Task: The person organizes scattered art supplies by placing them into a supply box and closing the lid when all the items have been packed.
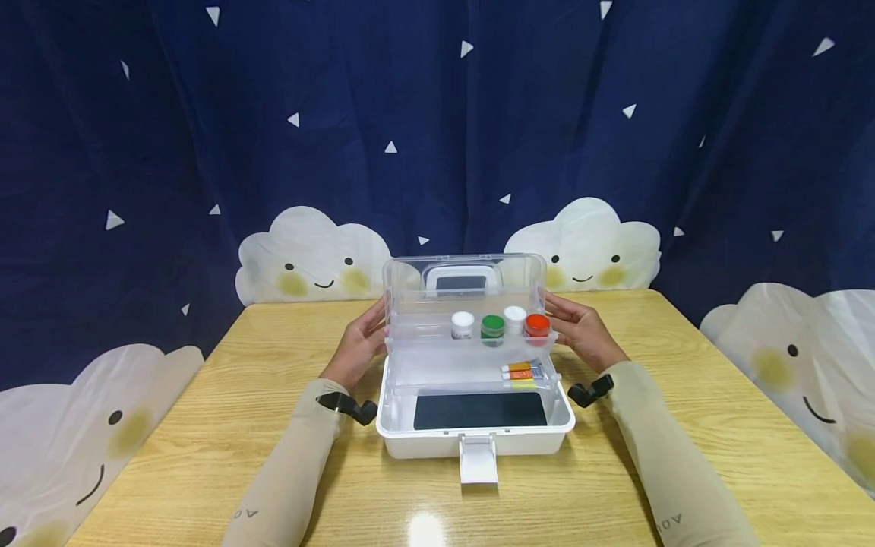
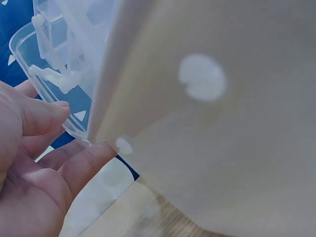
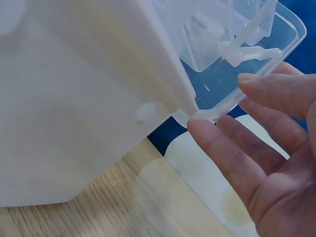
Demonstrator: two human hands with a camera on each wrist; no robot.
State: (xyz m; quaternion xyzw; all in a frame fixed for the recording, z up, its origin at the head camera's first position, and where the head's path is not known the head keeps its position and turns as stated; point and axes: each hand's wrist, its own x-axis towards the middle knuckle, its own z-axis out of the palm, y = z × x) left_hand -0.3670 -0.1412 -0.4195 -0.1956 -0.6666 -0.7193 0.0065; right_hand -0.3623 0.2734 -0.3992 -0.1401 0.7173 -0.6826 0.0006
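A white storage box (image 1: 444, 443) stands on the table with its transparent lid (image 1: 465, 261) raised and its tiered trays (image 1: 420, 365) spread. My left hand (image 1: 358, 342) holds the lid's left side; in the left wrist view its thumb (image 2: 49, 116) overlaps the rim. On the right side, my right hand (image 1: 581, 334) holds the lid, with its thumb (image 3: 261, 86) at the rim. Paint jars with white, green (image 1: 493, 327) and red (image 1: 537, 329) tops sit in the upper tray. Small paint tubes (image 1: 521, 374) lie in the lower tray.
A dark rectangular panel (image 1: 480, 411) shows in the box's base. The front latch (image 1: 478, 460) hangs down over the wooden table (image 1: 239, 425). Behind is a navy curtain (image 1: 437, 152) with white triangles and smiling clouds. A white handle (image 1: 463, 273) shows through the lid.
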